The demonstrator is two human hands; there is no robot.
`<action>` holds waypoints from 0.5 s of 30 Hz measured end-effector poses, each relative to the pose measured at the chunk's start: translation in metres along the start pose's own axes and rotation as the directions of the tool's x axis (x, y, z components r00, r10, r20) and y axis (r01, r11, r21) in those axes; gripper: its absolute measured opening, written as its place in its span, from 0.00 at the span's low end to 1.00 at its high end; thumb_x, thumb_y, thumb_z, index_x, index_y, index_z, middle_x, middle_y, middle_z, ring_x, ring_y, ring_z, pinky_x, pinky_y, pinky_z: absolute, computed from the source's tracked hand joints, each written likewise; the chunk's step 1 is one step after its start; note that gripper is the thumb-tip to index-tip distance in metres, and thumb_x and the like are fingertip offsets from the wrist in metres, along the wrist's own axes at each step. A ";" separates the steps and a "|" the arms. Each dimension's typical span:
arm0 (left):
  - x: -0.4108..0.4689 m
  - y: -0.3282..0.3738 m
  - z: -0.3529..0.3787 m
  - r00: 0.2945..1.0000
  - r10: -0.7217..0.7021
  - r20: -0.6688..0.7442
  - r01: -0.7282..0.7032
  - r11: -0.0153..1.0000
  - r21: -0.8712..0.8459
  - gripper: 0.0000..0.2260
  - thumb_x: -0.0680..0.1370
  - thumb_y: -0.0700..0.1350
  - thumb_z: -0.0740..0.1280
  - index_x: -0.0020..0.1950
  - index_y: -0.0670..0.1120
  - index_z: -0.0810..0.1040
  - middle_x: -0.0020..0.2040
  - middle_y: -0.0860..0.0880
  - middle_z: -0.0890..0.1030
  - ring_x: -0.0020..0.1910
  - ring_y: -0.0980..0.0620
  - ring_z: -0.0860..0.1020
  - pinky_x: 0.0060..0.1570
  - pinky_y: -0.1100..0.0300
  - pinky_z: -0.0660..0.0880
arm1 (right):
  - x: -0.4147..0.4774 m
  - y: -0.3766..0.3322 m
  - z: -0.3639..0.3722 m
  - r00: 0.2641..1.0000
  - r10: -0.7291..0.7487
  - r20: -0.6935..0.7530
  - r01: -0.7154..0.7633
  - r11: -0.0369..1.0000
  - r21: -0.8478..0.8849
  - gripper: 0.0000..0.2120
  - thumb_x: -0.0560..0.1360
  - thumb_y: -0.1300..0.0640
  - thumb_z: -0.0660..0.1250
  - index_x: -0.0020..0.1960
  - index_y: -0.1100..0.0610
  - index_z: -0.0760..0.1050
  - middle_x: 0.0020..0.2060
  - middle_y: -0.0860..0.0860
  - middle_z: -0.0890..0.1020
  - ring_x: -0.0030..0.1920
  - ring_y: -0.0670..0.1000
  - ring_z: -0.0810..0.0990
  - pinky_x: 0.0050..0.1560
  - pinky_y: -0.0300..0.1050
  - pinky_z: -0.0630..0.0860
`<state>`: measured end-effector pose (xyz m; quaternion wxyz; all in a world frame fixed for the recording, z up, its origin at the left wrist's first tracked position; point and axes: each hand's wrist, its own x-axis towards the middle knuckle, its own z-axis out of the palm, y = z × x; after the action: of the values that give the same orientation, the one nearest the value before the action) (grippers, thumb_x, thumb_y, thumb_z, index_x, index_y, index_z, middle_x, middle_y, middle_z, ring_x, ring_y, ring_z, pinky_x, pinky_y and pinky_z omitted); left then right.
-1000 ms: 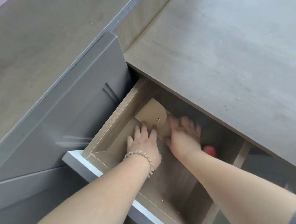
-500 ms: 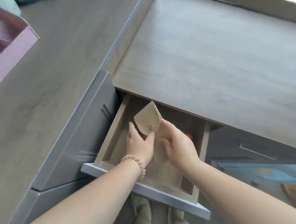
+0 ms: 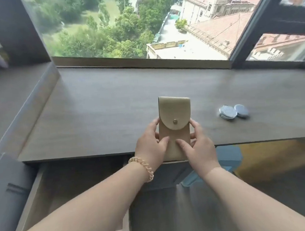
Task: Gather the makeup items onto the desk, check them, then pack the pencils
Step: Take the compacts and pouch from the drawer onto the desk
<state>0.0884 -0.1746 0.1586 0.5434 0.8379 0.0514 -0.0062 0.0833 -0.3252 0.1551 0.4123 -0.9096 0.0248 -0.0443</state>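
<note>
Head view: tan rectangular snap-flap leather pouch now out of open drawer, lifted above dark wood desk front edge. Gripped by left hand and right hand at lower sides. Long axis pointing away, flap end toward window, snap facing up.

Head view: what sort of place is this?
Probably a room in a high-floor home: a built-in wooden desk runs under a large window overlooking trees and rooftops, with an open drawer below. Both hands hold a tan snap pouch beside two silver compacts.
</note>
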 end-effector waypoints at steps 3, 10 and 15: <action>0.004 0.047 0.076 0.996 0.050 0.076 -0.052 0.998 0.024 0.26 0.75 0.45 0.67 0.71 0.59 0.64 0.39 0.55 0.76 0.42 0.53 0.78 0.45 0.58 0.75 | 0.007 0.048 -0.070 0.994 0.060 -0.093 -0.056 0.997 0.044 0.31 0.71 0.53 0.71 0.69 0.42 0.62 0.44 0.42 0.80 0.44 0.47 0.80 0.48 0.45 0.75; 0.007 0.121 0.249 0.976 -0.046 0.213 0.056 0.998 -0.040 0.27 0.75 0.43 0.68 0.71 0.56 0.64 0.38 0.51 0.77 0.38 0.54 0.78 0.43 0.57 0.76 | 0.022 0.169 -0.213 0.987 0.144 -0.075 -0.143 0.989 0.029 0.32 0.70 0.58 0.71 0.69 0.42 0.63 0.55 0.47 0.79 0.53 0.48 0.77 0.55 0.46 0.74; 0.019 0.146 0.315 0.958 -0.103 0.267 0.114 0.993 -0.026 0.32 0.73 0.41 0.69 0.72 0.59 0.61 0.36 0.49 0.76 0.35 0.52 0.78 0.42 0.52 0.80 | 0.057 0.226 -0.263 0.979 0.203 -0.007 -0.203 0.979 -0.012 0.31 0.70 0.56 0.70 0.69 0.42 0.63 0.58 0.48 0.78 0.57 0.51 0.76 0.59 0.50 0.73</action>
<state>0.1350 -0.5194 0.1609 0.5614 0.8140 0.0244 -0.1470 0.1110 -0.6758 0.1609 0.4087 -0.9049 0.1190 -0.0042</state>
